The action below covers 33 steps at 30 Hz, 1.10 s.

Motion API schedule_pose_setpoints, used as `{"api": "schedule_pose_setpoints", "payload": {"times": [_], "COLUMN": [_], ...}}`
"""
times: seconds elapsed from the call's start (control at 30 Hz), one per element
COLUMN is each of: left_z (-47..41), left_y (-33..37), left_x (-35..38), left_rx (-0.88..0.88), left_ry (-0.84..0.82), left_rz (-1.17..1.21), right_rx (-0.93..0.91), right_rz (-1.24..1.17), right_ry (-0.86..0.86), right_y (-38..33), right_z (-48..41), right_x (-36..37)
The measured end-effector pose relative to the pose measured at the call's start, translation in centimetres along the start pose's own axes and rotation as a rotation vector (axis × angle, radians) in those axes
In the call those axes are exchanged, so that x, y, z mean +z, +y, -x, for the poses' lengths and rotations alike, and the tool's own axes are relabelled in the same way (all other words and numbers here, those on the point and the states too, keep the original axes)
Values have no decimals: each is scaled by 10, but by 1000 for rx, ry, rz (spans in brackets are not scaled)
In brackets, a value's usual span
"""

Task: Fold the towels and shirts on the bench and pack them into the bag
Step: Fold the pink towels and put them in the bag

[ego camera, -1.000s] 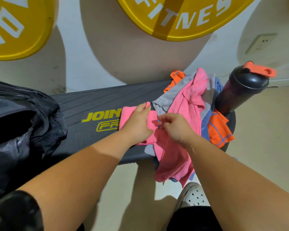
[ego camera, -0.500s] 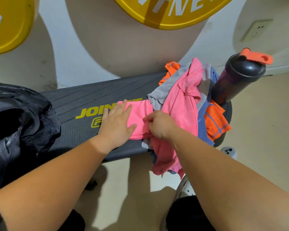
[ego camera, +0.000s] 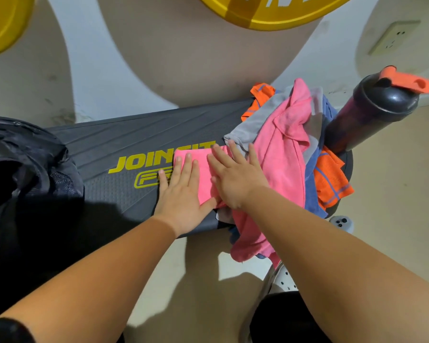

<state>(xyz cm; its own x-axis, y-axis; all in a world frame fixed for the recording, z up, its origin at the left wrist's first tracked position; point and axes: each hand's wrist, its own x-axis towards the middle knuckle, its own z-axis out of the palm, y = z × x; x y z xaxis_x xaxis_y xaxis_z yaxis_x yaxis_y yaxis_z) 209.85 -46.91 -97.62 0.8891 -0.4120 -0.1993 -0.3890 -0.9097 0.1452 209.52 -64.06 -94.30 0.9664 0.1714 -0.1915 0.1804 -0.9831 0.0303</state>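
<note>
Pink towel [ego camera: 204, 191], folded to a small rectangle, sits ctr frame under both palms. Left fingers [ego camera: 186, 167] are straight & spread, flat on the towel's left part, w/ the little finger over onto the bench [ego camera: 134, 134]; nothing gripped. Right fingers [ego camera: 235, 154] are also straight & splayed, pressing the towel's right part, tips reaching the clothes pile [ego camera: 315, 184]. Left hand [ego camera: 183, 199] & right hand [ego camera: 235, 184] lie side by side, thumbs close together. Bench is dark grey w/ a yellow logo & runs across mid frame. Pile sits right of ctr: pink shirt [ego camera: 282, 154] on top, grey, blue & orange items under, some hanging off the near edge. Black shaker bottle [ego camera: 372, 115] w/ orange cap stands just right of the pile. Black bag [ego camera: 27, 164], mouth open, fills the left edge. Yellow weight plates [ego camera: 270, 13] at top of frame.
</note>
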Motion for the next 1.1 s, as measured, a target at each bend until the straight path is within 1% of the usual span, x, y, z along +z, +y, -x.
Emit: {"api": "schedule_pose_setpoints", "payload": {"times": [0.07, 0.17, 0.23, 0.3, 0.37, 0.43, 0.47, 0.53, 0.6, 0.67, 0.73, 0.8, 0.87, 0.93, 0.97, 1.03, 1.07, 1.1], "left_z": [1, 0, -1, -1, 2, 5, 6, 6, 5, 3, 1, -2, -5, -10, -13, -19, -22, -25], "left_y": [-5, -11, -13, -16, -18, -21, -22, -23, -22, -20, -19, -20, -27, -41, -51, -73, -83, -92], "left_x": [3, 5, 5, 2, -1, -6, -7, -11, -15, -18, -20, -23, -29, -38, -43, -53, -58, -62], "left_rx": [31, 59, 61, 40, -29, -171, -259, -407, -469, -463, -447, -429, -383, -337, -322, -296, -281, -264], "left_ry": [5, 9, 25, 102, 235, 325, 327, 265, 217, 200, 186, 174, 171, 186, 199, 207, 180, 136], "left_rz": [28, 103, 194, 304, 363, 367, 381, 467, 530, 551, 585, 640, 685, 703, 712, 677, 638, 596], "right_rx": [4, -12, -37, -71, -97, -115, -117, -114, -114, -97, -71, -60, -52, -62, -70, -68, -74, -90], "right_rz": [65, 58, 14, -77, -153, -189, -198, -214, -217, -265, -346, -374, -403, -505, -622, -885, -927, -885], "right_ry": [-77, -110, -80, -5, 37, 26, 19, 17, 35, 40, 1, -37, -44, -61, -113, -297, -362, -367], "right_y": [6, 9, 11, 13, 15, 15, 14, 13, 14, 15, 14, 13, 11, 4, 0, -10, -14, -16], "right_z": [-2, -4, -9, -16, -22, -27, -29, -31, -33, -34, -32, -30, -28, -25, -22, -18, -17, -18], "right_x": [8, 13, 11, 7, 2, -1, -1, -3, -6, -8, -9, -10, -11, -17, -19, -25, -26, -25]}}
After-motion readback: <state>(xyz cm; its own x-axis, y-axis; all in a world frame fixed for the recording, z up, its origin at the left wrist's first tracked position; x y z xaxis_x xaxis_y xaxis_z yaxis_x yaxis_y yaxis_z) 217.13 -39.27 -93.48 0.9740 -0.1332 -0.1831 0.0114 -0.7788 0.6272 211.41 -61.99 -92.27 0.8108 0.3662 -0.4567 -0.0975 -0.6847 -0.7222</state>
